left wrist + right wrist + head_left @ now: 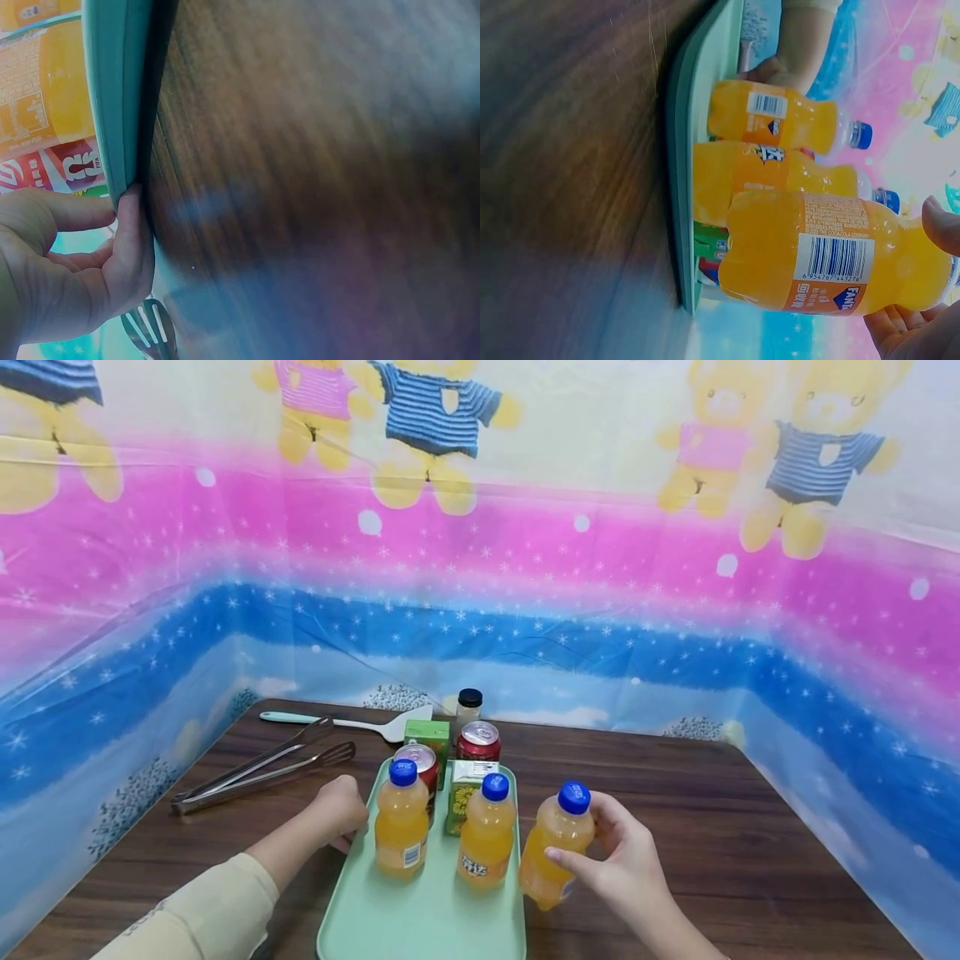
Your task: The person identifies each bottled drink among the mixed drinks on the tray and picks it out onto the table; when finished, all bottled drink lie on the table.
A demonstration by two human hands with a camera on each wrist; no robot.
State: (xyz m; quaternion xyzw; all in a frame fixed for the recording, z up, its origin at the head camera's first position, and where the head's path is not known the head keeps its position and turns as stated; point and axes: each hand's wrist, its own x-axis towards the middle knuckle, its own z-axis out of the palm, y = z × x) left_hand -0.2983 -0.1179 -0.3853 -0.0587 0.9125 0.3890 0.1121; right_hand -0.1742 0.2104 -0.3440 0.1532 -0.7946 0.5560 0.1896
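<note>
Beside the green tray (pixel 420 918) – an orange bottle (pixel 551 833), blue cap (pixel 574 797) up.
It is tall, leaning a bit – the right hand (pixel 630 856) pinches it, thumb against fingers. The left hand (pixel 340 807) pinches the tray. Brown table (pixel 675 793) below, bear cloth (pixel 480 547) around.

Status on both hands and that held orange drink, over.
Left hand pinching rim of green tray. Right hand gripping an orange drink bottle, tilted, by the tray's right edge. Possible obstruction: two more bottles standing on the tray.
</note>
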